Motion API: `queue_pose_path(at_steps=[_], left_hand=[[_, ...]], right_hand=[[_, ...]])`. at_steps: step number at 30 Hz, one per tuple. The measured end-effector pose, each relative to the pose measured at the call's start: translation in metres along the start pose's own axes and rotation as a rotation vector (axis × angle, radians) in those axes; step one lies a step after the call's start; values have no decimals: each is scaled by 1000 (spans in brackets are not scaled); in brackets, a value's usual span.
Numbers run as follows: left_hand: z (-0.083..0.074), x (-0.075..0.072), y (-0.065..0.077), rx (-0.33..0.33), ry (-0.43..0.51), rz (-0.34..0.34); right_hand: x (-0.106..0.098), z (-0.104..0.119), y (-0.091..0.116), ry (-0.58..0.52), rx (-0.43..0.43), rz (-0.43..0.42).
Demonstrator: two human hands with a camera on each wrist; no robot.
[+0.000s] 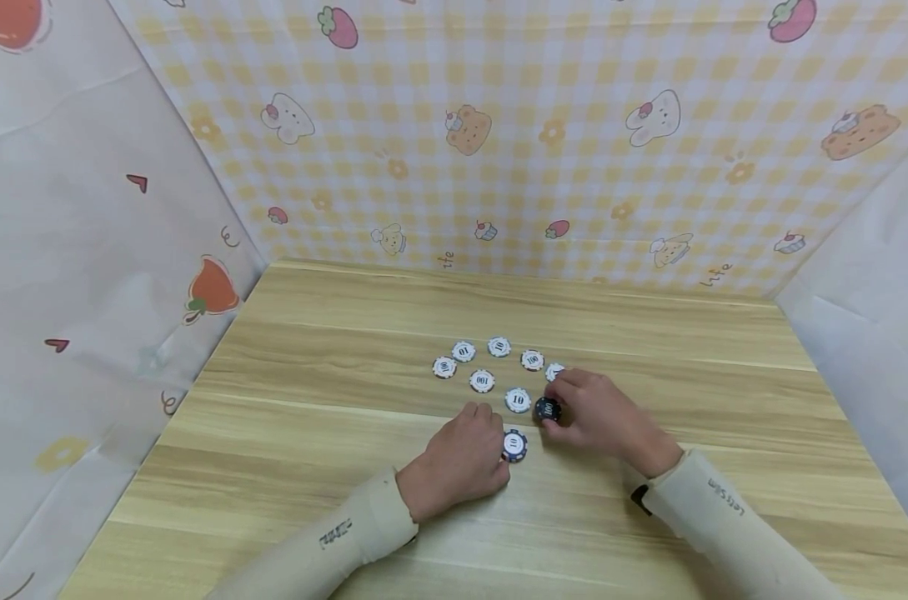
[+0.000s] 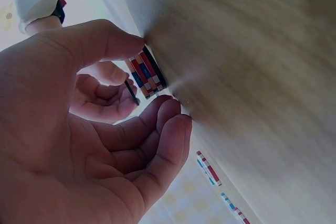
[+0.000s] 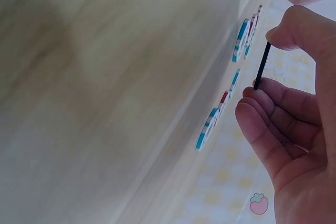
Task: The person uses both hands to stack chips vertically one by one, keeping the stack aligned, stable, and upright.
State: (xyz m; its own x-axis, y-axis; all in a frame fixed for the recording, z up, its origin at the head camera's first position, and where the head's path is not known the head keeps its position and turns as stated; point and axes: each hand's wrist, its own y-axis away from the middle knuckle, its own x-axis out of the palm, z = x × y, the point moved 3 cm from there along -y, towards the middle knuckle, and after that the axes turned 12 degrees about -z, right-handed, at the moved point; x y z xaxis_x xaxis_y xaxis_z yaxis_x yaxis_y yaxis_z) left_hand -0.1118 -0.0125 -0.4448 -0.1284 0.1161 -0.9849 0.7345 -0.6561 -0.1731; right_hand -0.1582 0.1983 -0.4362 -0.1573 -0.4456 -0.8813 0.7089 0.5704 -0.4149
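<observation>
Pinched by its edges, the black chip (image 1: 549,409) is held above the table (image 1: 694,358) in our right hand (image 1: 596,414).
Our left hand (image 1: 463,458) curls round the stack (image 1: 514,445) near it; wide room runs to the table's right edge.

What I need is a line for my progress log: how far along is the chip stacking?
Done, it seems: a stack of several chips, with the left hand curled around it. In hand: a black chip, pinched by the right hand, apart from the stack. Remaining, probably: seven loose chips lying on the table, one partly hidden by the right hand.
</observation>
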Motion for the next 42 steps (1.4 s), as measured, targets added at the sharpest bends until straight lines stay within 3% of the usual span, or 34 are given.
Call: queue_pose_path(at_steps=[16,31,42], left_hand=[[0,-2,0,-7,11,11],[0,0,1,-15,13,-15],[0,-2,0,-18,22,9]], right_hand=[[7,20,-1,-50,-132,-70],[10,32,0,-49,-148,-26],[12,42,-2,-60,-199,-19]])
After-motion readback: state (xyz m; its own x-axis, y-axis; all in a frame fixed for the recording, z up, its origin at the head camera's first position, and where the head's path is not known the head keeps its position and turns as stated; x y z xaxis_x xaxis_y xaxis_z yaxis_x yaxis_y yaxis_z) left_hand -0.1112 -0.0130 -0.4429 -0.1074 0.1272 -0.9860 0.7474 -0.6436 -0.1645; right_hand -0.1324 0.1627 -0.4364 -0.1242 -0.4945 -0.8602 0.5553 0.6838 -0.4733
